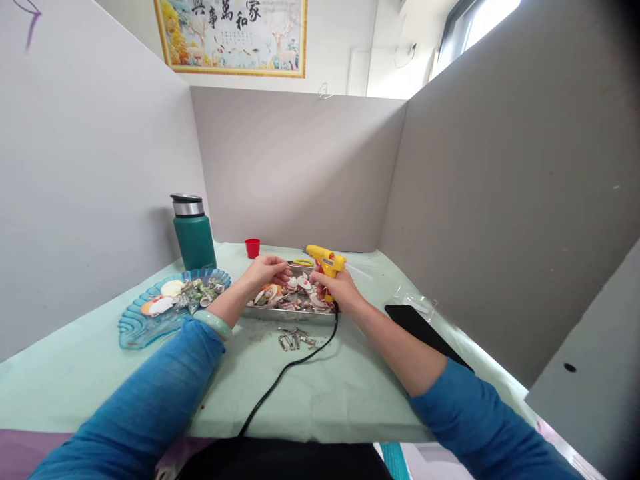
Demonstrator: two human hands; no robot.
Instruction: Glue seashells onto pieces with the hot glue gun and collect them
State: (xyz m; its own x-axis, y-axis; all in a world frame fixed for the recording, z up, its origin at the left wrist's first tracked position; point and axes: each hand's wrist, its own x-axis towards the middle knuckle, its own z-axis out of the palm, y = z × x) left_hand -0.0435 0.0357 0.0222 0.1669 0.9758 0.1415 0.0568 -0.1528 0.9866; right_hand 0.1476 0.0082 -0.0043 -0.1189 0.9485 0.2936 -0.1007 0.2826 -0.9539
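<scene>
Head view shows both hands raised at the tray [287, 315], and the step in hand looks like gluing work, judged by the yellow glue gun [327, 259] held up over the tray's right side. The right hand [340, 287] is wrapped around the glue gun's handle, its nozzle pointing left across the tray; whether the trigger is squeezed, I cannot tell. Above the tray's left side, the left hand [270, 270] has its fingers bent and the tips drawn together as if pinching; the view is too coarse to tell whether something small sits between them. Shells [305, 283] fill the tray below, and more shells [197, 293] lie in a blue dish [131, 331] left of the tray. Just in front of the tray, small metal clips [295, 339] lie loose on the surface [350, 400], next to the cord [285, 368] that runs from the gun toward the wearer. Behind the tray's left corner stands a red cup [253, 248]. As I judge it, the next move calls for a steady left hand, a nozzle lined up without touching the fingertips, and a cord kept from dragging through the clips.
</scene>
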